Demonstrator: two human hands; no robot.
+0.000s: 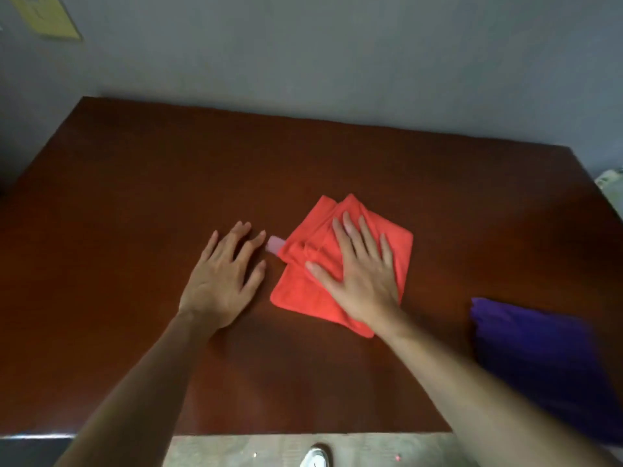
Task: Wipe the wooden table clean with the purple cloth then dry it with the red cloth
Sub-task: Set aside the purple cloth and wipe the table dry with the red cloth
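The red cloth (303, 291) lies folded near the middle of the dark wooden table (135, 197). My right hand (360, 267) presses flat on top of it, fingers spread. A small pink tag (275, 245) sticks out from the cloth's left side. My left hand (224, 274) rests flat on the bare wood just left of the cloth, fingers apart, holding nothing. The purple cloth (539, 358) lies crumpled at the table's near right, apart from both hands.
A grey wall (337, 62) runs behind the table's far edge, with a yellow sheet (47, 15) stuck on it at the top left. Below the near edge shows pale floor (256, 449) and a white shoe (315, 458). Something pale (612, 183) sits past the right edge.
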